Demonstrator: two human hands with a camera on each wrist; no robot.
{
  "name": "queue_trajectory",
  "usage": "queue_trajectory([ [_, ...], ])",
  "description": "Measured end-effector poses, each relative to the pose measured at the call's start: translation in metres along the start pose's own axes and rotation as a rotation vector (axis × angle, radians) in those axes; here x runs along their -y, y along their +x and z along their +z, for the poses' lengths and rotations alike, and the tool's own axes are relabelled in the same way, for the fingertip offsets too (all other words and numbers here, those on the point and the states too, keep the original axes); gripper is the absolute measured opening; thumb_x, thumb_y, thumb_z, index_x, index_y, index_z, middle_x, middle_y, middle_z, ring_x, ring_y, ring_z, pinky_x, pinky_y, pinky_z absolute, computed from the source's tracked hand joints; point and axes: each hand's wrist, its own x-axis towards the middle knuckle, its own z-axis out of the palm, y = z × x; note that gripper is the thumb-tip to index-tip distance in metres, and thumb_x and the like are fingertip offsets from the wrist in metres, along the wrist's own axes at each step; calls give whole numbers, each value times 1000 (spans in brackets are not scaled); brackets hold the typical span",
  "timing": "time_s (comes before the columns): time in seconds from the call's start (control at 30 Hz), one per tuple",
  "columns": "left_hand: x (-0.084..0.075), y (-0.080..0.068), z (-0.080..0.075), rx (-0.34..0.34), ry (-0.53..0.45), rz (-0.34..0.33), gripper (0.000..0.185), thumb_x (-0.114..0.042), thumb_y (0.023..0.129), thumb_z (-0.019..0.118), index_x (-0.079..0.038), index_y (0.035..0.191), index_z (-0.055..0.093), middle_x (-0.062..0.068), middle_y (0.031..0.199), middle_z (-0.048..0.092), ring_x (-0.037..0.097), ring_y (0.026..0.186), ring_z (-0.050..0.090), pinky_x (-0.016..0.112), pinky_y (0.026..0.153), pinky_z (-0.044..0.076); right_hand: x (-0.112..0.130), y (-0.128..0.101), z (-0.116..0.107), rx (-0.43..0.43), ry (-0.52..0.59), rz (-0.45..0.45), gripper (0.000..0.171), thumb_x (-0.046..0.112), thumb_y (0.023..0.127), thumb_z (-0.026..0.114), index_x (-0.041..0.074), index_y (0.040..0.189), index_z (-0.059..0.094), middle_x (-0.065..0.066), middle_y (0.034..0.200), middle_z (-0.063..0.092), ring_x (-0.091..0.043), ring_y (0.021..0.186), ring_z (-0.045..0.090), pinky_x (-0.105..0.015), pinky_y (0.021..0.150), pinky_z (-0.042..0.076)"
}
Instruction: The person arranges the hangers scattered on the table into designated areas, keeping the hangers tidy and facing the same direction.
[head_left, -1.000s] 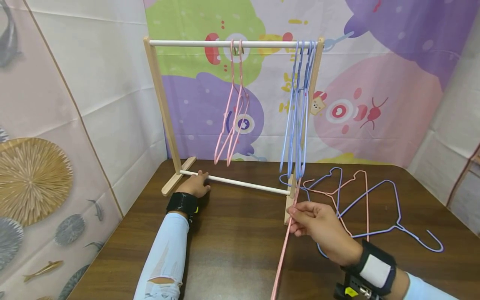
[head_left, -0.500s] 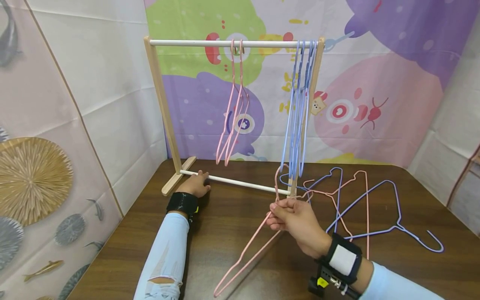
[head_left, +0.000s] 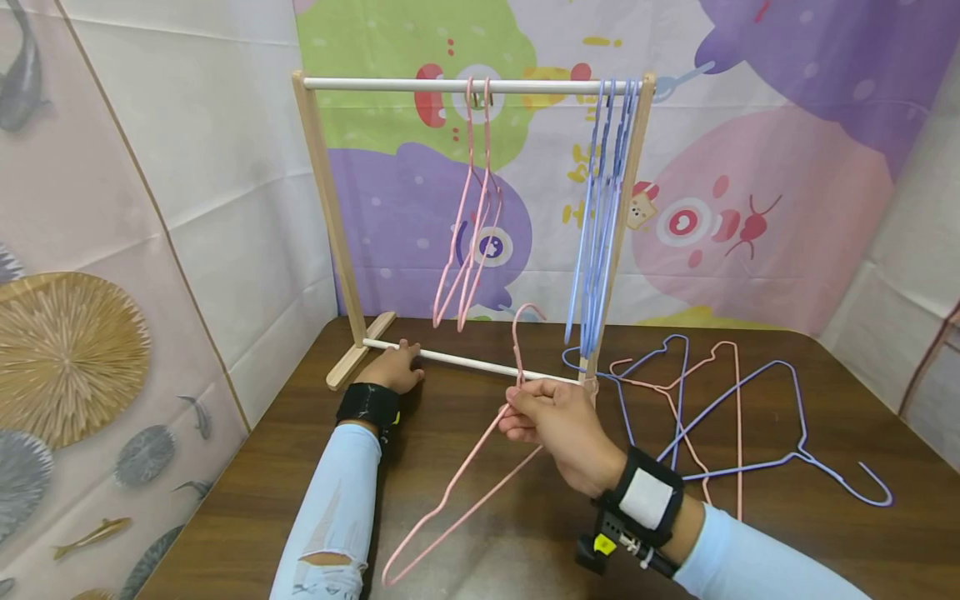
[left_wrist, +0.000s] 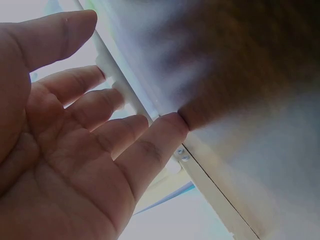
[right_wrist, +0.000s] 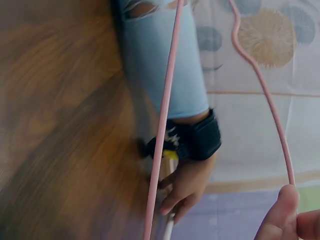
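Right hand [head_left: 562, 429] pinching one pink hanger [head_left: 476, 452]; left hand [head_left: 390, 368] relaxed on lower bar [head_left: 480, 364]; two hung pink hangers [head_left: 458, 227].

The right hand [head_left: 558, 423] has carried the pink clothes hanger [right_wrist: 162, 125] leftward, away from the right wooden post [head_left: 631, 167]; edge-on a second ago, the hanger now shows its open outline, hook [head_left: 515, 330] higher.

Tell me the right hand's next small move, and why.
Probably lift the held pink hanger toward the top rail: the right hand grips it just below its hook, the hook is free and points up, and two other pink hangers hang on that rail.
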Motion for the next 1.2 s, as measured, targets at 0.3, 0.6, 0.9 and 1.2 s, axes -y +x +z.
queue_trajectory([
  [0.3,-2,-3,-1,-3,-15,-11,64,-20,102,56,3,157,34,35,161,24,50,148,27,59,119,30,20,-1,19,65,9,-36,15,5,102,61,-10,106,61,-5,78,71,-8,66,68,-20,63,57],
  [0.6,-3,-2,0,-3,-16,-12,63,-20,102,57,4,157,35,35,160,24,51,148,26,59,119,29,51,5,28,62,-85,-74,18,4,101,61,-10,112,63,-2,77,67,-8,64,62,-19,58,52],
  [0.9,-3,1,1,-2,-8,-17,63,-20,102,56,3,157,34,34,161,24,51,149,25,59,120,28,102,2,31,102,-133,-116,41,-7,100,54,-16,139,47,-5,95,60,-9,81,61,-21,75,56],
  [1.2,-3,0,1,13,1,-23,64,-21,103,55,3,158,33,34,162,22,50,149,25,60,118,30,138,13,36,48,-136,-160,47,-7,103,49,-16,148,38,-7,98,54,-10,82,60,-20,78,55],
])
